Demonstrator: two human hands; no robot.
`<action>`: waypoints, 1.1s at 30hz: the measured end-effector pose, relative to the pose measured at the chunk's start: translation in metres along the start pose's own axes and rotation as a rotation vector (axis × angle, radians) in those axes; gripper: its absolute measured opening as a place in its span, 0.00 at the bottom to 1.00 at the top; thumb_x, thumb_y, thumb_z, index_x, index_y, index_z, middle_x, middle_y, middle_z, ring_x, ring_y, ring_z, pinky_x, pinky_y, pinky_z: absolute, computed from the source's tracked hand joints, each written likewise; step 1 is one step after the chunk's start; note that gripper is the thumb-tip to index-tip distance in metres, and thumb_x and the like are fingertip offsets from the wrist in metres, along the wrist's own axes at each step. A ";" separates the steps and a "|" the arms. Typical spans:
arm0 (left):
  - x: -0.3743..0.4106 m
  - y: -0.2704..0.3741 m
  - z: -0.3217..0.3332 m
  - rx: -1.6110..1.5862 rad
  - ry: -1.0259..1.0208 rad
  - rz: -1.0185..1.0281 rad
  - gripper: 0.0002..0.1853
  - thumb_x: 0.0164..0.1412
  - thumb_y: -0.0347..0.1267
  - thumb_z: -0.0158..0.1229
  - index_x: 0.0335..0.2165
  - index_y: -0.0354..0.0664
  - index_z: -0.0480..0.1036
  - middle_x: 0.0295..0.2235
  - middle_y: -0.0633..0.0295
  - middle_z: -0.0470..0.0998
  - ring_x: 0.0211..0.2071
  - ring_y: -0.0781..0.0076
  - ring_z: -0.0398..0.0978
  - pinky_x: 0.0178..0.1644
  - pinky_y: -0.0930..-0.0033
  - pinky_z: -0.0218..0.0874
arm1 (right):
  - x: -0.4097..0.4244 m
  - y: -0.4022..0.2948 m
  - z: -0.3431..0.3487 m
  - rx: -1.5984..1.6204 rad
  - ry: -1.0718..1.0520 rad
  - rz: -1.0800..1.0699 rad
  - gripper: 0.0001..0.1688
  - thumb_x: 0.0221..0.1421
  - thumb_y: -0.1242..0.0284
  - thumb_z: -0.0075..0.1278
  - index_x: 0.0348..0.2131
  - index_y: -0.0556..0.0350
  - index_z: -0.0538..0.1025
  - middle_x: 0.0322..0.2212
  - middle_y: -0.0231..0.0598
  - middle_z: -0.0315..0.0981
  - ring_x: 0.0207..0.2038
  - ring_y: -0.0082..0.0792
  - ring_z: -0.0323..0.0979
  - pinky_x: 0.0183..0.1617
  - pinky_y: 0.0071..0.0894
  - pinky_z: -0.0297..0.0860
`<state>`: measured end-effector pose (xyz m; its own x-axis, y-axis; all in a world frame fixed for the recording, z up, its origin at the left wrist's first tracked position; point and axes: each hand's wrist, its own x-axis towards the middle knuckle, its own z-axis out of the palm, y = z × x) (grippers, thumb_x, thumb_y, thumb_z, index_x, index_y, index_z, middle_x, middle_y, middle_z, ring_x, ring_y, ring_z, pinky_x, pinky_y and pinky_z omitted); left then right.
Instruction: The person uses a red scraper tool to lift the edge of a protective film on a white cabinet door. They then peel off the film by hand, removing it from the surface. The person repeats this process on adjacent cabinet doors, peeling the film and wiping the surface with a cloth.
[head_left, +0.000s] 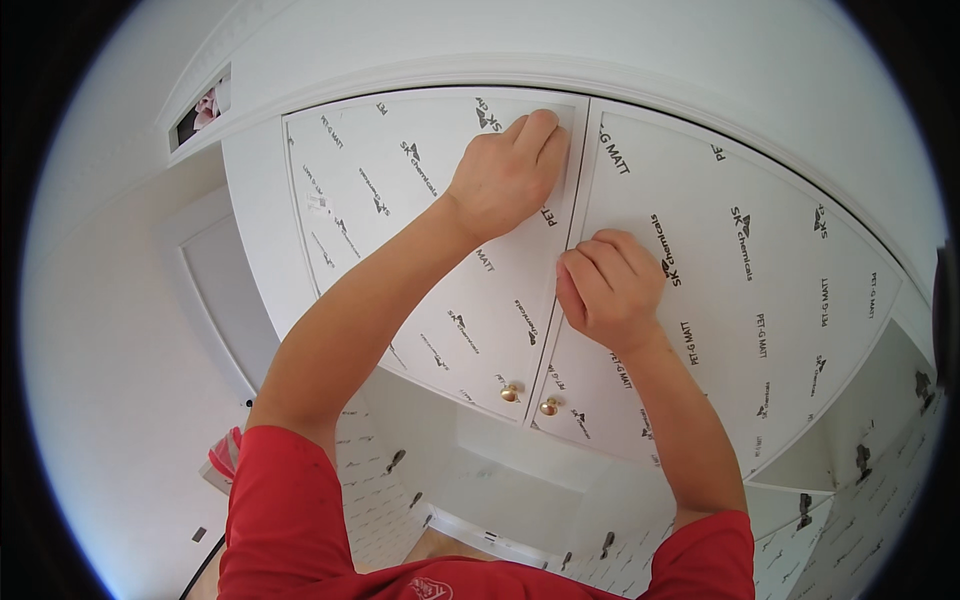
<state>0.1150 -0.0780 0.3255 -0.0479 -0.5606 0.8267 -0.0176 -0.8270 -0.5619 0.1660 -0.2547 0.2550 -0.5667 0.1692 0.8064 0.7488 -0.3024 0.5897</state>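
Two white cabinet doors hang side by side in front of me: a left door (450, 292) and a right door (720, 300). Clear protective film with printed lettering covers their recessed panels. My left hand (514, 172) is at the upper right corner of the left panel, fingers curled and fingertips hidden behind the knuckles. Lower down, beside the seam between the doors, my right hand (613, 289) is curled against the right door's inner edge. Whether either hand pinches the film cannot be seen. Small round brass knobs sit near the bottom, a left knob (509, 392) and a right knob (549, 406).
Below the doors is an open cabinet bay (510, 480), with film-covered open doors bearing metal hinges (608, 545). More hinges (863, 463) project at the right. A grey door (232, 277) stands left. Trim moulding (465, 69) runs above the doors.
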 end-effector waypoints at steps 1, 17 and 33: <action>0.001 0.000 -0.001 -0.018 -0.038 -0.041 0.11 0.47 0.16 0.57 0.32 0.36 0.72 0.34 0.63 0.71 0.24 0.70 0.71 0.18 0.72 0.60 | 0.000 0.000 0.000 0.001 0.001 0.000 0.06 0.38 0.78 0.57 0.22 0.54 0.74 0.21 0.31 0.69 0.25 0.33 0.70 0.22 0.26 0.64; -0.004 -0.001 0.001 -0.083 0.077 -0.001 0.10 0.45 0.18 0.59 0.31 0.36 0.76 0.30 0.62 0.71 0.22 0.71 0.70 0.16 0.73 0.58 | -0.003 -0.002 0.004 -0.040 0.012 -0.011 0.06 0.36 0.77 0.56 0.21 0.53 0.74 0.22 0.30 0.68 0.27 0.33 0.70 0.24 0.25 0.64; 0.018 0.003 -0.025 -0.447 -0.423 -0.542 0.04 0.63 0.25 0.50 0.33 0.37 0.71 0.35 0.56 0.74 0.29 0.54 0.73 0.32 0.57 0.65 | -0.005 0.000 0.002 -0.040 0.002 -0.008 0.06 0.37 0.77 0.56 0.21 0.53 0.74 0.22 0.30 0.69 0.27 0.34 0.70 0.25 0.27 0.66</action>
<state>0.0893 -0.0898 0.3382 0.4609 -0.1300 0.8779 -0.3310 -0.9430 0.0341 0.1693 -0.2539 0.2513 -0.5732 0.1693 0.8017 0.7302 -0.3384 0.5935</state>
